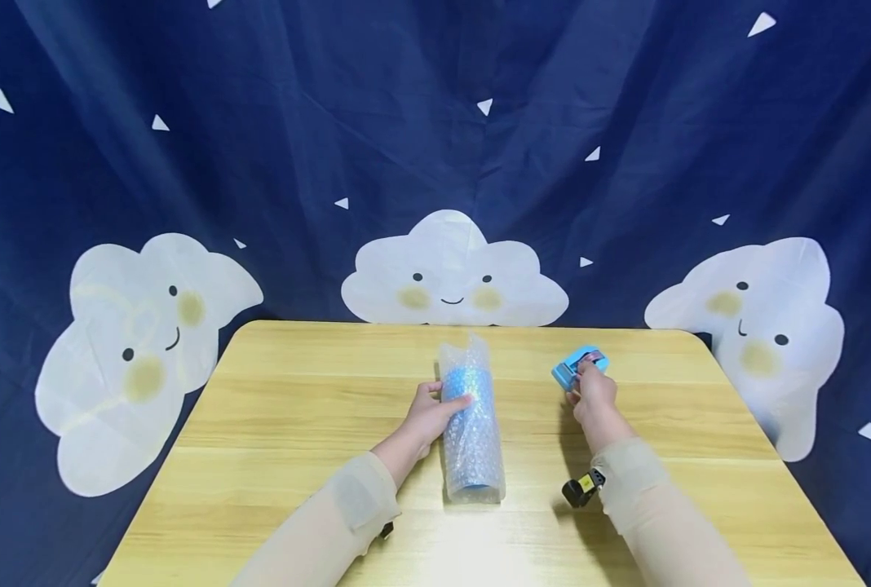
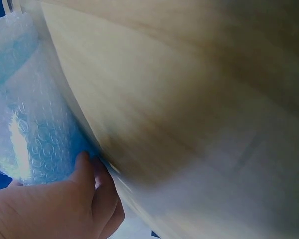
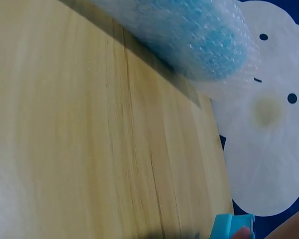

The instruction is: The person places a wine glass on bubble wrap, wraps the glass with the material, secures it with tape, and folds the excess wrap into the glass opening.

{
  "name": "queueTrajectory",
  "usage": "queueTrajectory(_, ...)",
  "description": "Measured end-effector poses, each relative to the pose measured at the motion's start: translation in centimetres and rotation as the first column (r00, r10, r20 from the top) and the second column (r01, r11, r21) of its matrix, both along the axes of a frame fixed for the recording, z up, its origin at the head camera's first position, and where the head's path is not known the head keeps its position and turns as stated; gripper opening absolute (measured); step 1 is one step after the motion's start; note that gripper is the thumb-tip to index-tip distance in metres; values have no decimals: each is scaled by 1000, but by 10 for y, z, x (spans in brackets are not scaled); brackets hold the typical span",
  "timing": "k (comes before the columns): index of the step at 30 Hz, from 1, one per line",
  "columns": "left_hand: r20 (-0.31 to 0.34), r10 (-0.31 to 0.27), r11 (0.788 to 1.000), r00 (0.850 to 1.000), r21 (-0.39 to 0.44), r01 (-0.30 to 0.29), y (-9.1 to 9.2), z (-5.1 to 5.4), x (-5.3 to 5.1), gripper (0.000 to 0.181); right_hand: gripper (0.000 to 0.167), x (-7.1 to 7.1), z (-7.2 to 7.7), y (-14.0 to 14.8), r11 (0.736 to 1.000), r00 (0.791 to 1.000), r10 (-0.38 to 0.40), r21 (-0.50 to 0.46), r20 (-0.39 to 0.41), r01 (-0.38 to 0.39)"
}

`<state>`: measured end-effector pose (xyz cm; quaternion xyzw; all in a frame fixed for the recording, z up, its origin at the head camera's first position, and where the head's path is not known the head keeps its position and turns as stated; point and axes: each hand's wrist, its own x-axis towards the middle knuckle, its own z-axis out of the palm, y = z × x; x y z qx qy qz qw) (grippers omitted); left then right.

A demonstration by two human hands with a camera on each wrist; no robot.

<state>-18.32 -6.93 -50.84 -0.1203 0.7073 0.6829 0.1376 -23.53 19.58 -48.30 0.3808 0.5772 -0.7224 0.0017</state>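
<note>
A blue cylindrical item in bubble wrap [image 1: 474,444] lies lengthwise on the table, its wrap extending past both ends. My left hand [image 1: 428,416] grips its left side, thumb across the top; the left wrist view shows the hand [image 2: 70,206] with fingers against the wrap [image 2: 40,134]. To the right, my right hand [image 1: 595,399] holds a light-blue tape dispenser [image 1: 568,371]. In the right wrist view only a corner of the dispenser [image 3: 224,226] and a fingertip show at the bottom edge, with the wrapped item [image 3: 199,45] at the top.
The wooden table [image 1: 274,408] ends at a rear edge before a dark blue curtain [image 1: 406,106] with white clouds. Small black cameras sit at both wrists; the right one [image 1: 582,489] hangs beside the sleeve.
</note>
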Motion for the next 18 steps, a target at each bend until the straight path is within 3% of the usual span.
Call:
queueTrajectory(11, 10, -1, 1000, 1000, -10, 1, 0, 1, 0, 80, 24, -11, 5, 5, 993, 991, -87, -74, 102, 95)
queueTrajectory(15, 11, -4, 1000, 1000, -8, 4, 1, 1, 1, 80, 31, -13, 3, 4, 987, 988, -139, -74, 75, 144)
queueTrajectory(18, 7, -5, 1000, 1000, -10, 5, 0, 1, 1, 80, 44, -16, -2, 1, 983, 982, -181, -17, 55, 182)
